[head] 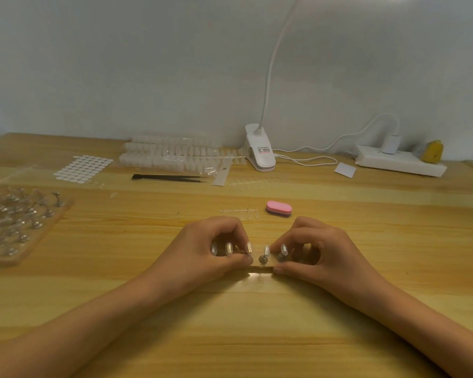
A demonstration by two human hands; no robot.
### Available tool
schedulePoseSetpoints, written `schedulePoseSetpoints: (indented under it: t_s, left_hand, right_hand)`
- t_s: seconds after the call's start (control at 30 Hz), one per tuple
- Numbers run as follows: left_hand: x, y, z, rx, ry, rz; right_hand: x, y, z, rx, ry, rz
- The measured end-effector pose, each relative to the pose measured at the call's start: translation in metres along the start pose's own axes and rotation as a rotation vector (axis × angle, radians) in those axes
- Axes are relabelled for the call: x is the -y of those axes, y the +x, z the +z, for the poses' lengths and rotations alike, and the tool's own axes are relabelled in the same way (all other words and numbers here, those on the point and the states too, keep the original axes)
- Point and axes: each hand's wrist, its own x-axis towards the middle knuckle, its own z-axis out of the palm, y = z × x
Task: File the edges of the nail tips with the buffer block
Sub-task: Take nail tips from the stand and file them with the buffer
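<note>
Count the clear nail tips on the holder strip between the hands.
5 nail tips on the holder strip: three against the left hand, one in the gap between the hands, one at the right hand. The hands may hide others.

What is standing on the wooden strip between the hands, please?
Clear nail tips on small metal stands. The left hand and right hand cover the strip ends; more may be hidden.
</note>
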Motion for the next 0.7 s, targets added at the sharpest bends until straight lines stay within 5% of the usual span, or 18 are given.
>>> schedulePoseSetpoints:
  t_s: [0.2,0.7]
  left_hand:
    - [0.007,-0.005,-0.007,-0.025,0.166,0.035]
    - [0.014,-0.005,-0.008,-0.075,0.128,0.048]
  right_hand:
    - [-0.001,-0.002,-0.004,-0.050,-0.016,0.025]
    - [-0.005,-0.003,-0.008,-0.033,-0.024,0.063]
